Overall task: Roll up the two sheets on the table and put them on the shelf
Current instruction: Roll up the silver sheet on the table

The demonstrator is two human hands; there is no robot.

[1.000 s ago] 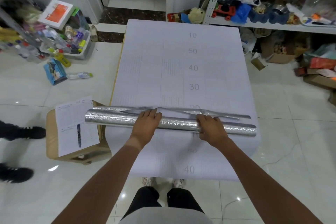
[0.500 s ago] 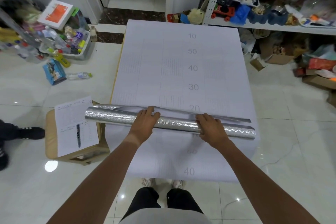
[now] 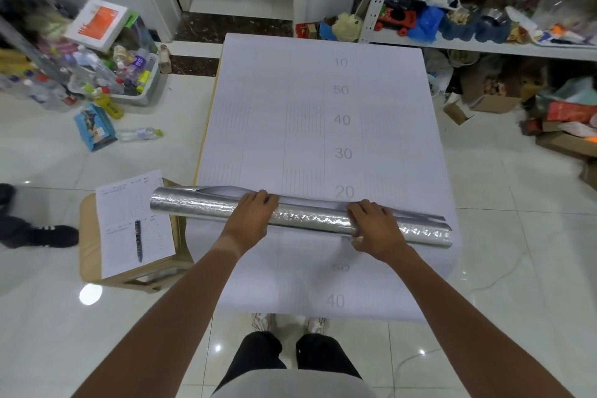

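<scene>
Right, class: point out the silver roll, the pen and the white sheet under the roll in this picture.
silver roll [image 3: 200, 207]: head view, on its bare left stretch.
pen [image 3: 138, 240]: head view, on the middle of its barrel.
white sheet [image 3: 310, 126]: head view, on its flat printed part beyond the roll.

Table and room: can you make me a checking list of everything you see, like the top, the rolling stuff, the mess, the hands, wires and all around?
Surface: table covered by a white sheet printed with numbers.
Job's things: silver sheet, almost fully rolled, lying across the white sheet; white sheet not yet rolled.
Clutter: paper form and pen on a stool to the left.
Grippers: left hand and right hand curl over the roll.
Cables: thin white wire on the floor, right.
Surroundings: crowded shelf, bin of bottles, cardboard boxes, another person's shoe.
</scene>
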